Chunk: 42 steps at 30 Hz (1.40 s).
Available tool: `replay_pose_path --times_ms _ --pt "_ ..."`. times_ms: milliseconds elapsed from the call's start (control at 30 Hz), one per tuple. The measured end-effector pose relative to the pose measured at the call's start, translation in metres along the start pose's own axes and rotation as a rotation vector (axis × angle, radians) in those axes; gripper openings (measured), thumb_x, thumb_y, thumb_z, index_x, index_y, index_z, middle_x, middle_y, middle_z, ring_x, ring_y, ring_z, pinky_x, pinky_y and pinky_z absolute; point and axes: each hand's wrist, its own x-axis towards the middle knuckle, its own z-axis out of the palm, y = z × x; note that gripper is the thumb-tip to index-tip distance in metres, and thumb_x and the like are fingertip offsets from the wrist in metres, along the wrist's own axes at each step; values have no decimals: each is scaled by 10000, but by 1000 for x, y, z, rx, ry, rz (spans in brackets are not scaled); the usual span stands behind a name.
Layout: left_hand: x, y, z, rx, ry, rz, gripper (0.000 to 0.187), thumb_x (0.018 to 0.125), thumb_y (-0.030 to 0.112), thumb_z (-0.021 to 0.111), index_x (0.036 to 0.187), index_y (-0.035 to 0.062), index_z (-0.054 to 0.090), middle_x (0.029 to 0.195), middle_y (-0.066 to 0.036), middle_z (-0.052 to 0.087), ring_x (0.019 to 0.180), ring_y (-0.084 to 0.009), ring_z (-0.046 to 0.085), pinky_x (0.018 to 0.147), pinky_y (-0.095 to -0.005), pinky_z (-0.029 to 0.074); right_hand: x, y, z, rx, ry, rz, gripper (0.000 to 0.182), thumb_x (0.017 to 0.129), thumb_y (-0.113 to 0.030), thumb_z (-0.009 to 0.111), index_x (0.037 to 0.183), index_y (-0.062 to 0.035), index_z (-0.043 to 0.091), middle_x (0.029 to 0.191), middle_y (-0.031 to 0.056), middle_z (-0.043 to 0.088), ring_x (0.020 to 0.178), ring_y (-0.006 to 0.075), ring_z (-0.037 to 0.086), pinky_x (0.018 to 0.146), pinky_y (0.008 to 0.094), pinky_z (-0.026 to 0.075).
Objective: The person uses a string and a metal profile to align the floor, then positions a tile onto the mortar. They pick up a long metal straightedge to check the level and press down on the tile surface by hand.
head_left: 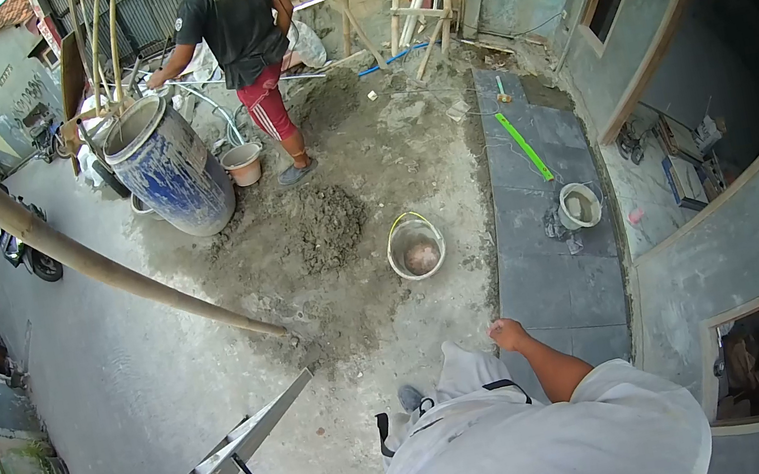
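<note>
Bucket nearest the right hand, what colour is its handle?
Yellow. The bucket sits on the ground ahead of the right hand, its handle raised over the rim; head view shows it.

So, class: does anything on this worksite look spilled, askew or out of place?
Yes. Loose mortar lies heaped and smeared straight on the ground beside the bucket, and a green level lies slanted across the dark tiles.

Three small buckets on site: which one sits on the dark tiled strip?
The white bucket beside the green level. The yellow-handled bucket and the pink bucket both stand on sandy ground.
</note>
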Motion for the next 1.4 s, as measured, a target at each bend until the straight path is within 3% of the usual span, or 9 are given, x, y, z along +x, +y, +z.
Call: replay_pose_path --times_ms 367,433,567,633,800,933,1000,1233,1400 --pt "96 194 -13 552 899 -572 485 808 217 627 1191 -7 432 1220 -259 450 1024 -358 534 773 -478 450 -1 28 -36 214 -35 245 299 809 -300 631 957 -41 658 908 135 675 811 239 647 743 339 497" --pt "131 261 -26 242 638 -684 785 789 241 672 1371 15 197 1421 -249 188 1203 -419 384 942 -512 361 4 47 -38 161 3 230 319 809 -309 633 971 -35 656 934 144 674 845 251 646 766 340 493" --pt "199 340 -29 -81 341 -531 765 772 221 691 1350 -27 255 1354 -269 312 1188 -426 402 975 -489 349 24 70 -62 154 29 293 366 812 -329 631 999 -14 646 994 165 666 943 269 634 829 338 478" --pt "239 358 -1 -160 282 -166 732 765 199 701 1326 -50 303 1288 -284 387 1174 -419 412 954 -478 372 47 81 -73 208 57 318 350 816 -331 617 992 -31 653 1008 160 660 964 289 621 843 355 473" --pt "268 478 0 -224 -82 -136 635 731 184 720 1250 -43 433 1029 -224 582 952 -337 575 832 -403 459 108 144 -87 411 135 392 334 821 -324 607 991 -40 655 1019 160 654 982 308 608 853 372 469" --pt "303 539 24 -426 -305 -115 521 788 195 680 1217 -6 462 735 -108 605 540 -159 551 478 -304 445 121 151 -165 450 169 457 319 826 -300 607 997 -34 648 1015 160 654 979 304 608 846 372 472" --pt "313 580 20 -442 -336 -69 511 796 185 673 1223 0 462 749 -111 611 553 -163 557 480 -305 445 122 161 -199 383 309 401 224 835 -212 612 956 -24 634 864 102 668 692 180 638 622 316 499" --pt "361 687 34 -406 -521 -18 487 828 175 656 1256 43 467 747 -99 602 584 -168 578 480 -299 449 108 165 -280 585 455 602 210 835 -203 610 970 -44 634 835 81 667 682 173 639 633 304 499" --pt "411 750 50 -396 -726 -117 441 826 162 661 1205 57 460 759 -110 596 566 -196 584 436 -331 444 84 230 -208 656 502 724 240 818 -237 635 956 -41 643 790 87 667 623 178 643 586 292 511"
